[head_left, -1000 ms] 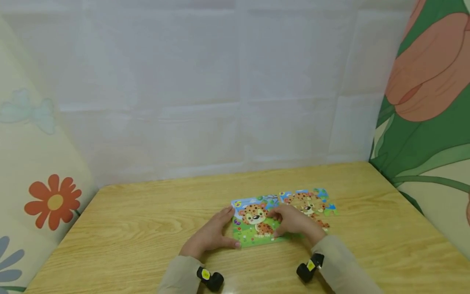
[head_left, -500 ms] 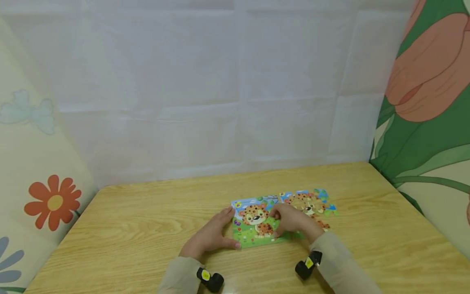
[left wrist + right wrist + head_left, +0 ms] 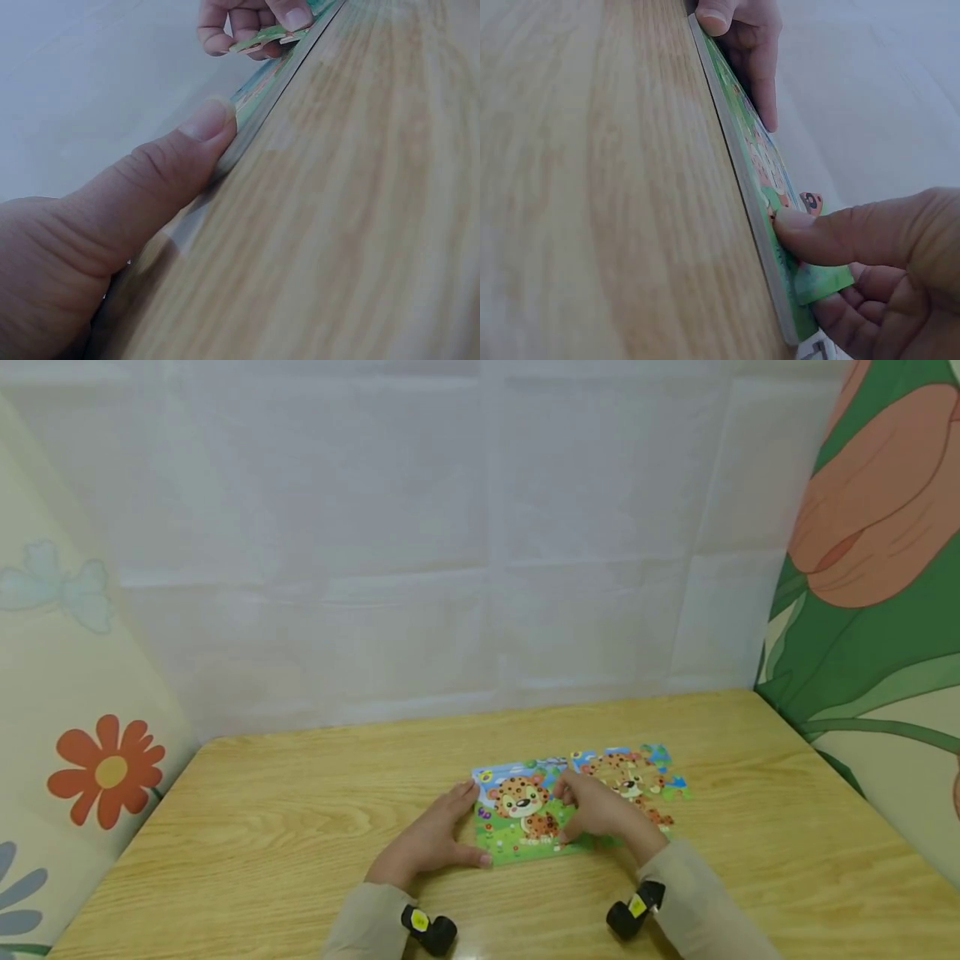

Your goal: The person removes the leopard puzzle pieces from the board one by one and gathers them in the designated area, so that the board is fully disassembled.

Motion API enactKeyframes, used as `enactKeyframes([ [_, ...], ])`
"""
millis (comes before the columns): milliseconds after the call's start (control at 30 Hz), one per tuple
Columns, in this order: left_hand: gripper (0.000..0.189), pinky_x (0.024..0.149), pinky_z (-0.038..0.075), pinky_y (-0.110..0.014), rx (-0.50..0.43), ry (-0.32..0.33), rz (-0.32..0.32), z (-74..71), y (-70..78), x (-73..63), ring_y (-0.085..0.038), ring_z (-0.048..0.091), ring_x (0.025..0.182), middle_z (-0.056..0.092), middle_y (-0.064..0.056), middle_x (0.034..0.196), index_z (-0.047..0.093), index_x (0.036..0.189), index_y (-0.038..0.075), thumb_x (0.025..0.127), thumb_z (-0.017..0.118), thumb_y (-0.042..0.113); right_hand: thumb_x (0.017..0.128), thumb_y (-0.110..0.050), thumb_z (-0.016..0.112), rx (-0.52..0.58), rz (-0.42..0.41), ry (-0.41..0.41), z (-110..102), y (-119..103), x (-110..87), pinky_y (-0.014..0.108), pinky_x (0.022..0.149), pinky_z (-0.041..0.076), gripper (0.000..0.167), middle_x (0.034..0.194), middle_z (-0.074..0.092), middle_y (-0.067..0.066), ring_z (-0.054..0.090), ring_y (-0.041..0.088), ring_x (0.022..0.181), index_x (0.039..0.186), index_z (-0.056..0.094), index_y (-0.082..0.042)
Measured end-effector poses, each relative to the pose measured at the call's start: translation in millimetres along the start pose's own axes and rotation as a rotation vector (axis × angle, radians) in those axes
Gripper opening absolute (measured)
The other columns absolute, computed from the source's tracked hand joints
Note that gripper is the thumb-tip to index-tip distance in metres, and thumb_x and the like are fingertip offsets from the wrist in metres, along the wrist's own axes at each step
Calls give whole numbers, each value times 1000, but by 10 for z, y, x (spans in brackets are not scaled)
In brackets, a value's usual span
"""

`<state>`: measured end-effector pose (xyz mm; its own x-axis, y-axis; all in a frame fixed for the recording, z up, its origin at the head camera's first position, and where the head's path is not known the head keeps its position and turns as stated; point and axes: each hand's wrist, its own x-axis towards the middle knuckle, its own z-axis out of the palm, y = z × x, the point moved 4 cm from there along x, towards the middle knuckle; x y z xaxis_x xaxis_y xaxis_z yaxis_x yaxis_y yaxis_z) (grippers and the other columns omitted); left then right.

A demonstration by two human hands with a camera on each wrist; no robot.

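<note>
A jigsaw board (image 3: 517, 839) with a spotted leopard cub picture lies flat on the table. My left hand (image 3: 427, 839) rests along its left side, fingers and thumb spread; in the left wrist view the left thumb (image 3: 165, 161) presses against the board's edge. Over the right part of the board, my right hand (image 3: 603, 814) pinches a green jigsaw piece (image 3: 825, 283) between thumb and fingers. That piece is tilted, and its far corner shows an orange patch with a dark spot. In the head view the right hand hides it.
Right of the board lies a second leopard picture (image 3: 611, 766) with loose jigsaw pieces (image 3: 678, 789) at its right side, partly behind the right hand. The wooden table (image 3: 300, 827) meets a white cloth (image 3: 375, 568) at the back. Painted panels (image 3: 862, 652) flank both sides.
My right fingertips have shifted slightly to the right over the board. The left hand and the board stay in place.
</note>
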<state>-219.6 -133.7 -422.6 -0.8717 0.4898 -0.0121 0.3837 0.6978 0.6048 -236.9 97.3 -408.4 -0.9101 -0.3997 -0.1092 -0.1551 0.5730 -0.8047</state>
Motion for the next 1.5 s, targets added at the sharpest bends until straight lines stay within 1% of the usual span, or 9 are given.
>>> enactKeyframes([
  [100,104,113,14,-52,2,2,-1,-4,-5,4,-37,13,140,16,-16,153,26,144,0,66,80,42,66,12,72,79,-14,18,-14,42,-7,28,55,35,40,84,47,7,39,19,71,95,51,-5],
  [233,104,113,14,-52,1,9,5,-6,-4,5,-37,14,140,18,-17,153,26,144,-1,65,80,42,70,12,69,165,-16,64,-40,101,-17,28,57,46,34,90,56,11,49,17,77,97,56,-4],
  [367,104,113,15,-52,12,13,15,3,-5,4,-37,15,140,19,-17,153,27,144,-1,66,79,44,74,8,69,217,10,114,-66,157,-46,30,66,53,28,127,50,27,58,16,83,98,61,-2],
  [433,104,113,15,-52,14,14,16,6,-7,4,-37,15,140,19,-17,152,27,143,-1,66,79,44,76,6,68,237,25,125,-74,181,-60,30,67,54,24,128,50,29,60,15,79,99,62,0],
  [667,104,113,15,-52,10,23,17,-3,0,9,-38,16,139,20,-18,152,28,143,-2,65,80,43,86,3,58,309,20,121,-123,220,-103,22,53,43,16,101,63,23,52,9,60,101,60,7],
  [833,105,113,15,-52,7,30,24,-17,2,5,-38,16,139,20,-19,152,28,143,-2,64,80,43,86,2,58,277,31,173,-210,257,-183,23,55,45,16,81,65,11,54,10,66,101,60,7],
  [1033,104,113,15,-52,8,21,23,-9,-1,-3,-38,16,139,19,-18,152,28,143,-3,65,80,43,86,2,59,225,52,243,-351,366,-312,28,65,53,17,87,66,9,61,13,78,102,61,6],
  [1200,104,113,15,-53,10,18,15,-8,8,-11,-38,15,139,19,-18,152,28,143,-2,66,79,43,85,0,61,245,53,280,-503,473,-422,25,62,50,23,89,67,11,59,11,75,105,59,10],
  [1500,104,113,15,-52,3,22,4,-19,23,-14,-38,16,139,19,-17,152,27,143,-1,65,80,43,85,-3,61,292,111,342,-785,696,-647,22,57,46,33,77,61,-3,53,4,66,113,53,13],
])
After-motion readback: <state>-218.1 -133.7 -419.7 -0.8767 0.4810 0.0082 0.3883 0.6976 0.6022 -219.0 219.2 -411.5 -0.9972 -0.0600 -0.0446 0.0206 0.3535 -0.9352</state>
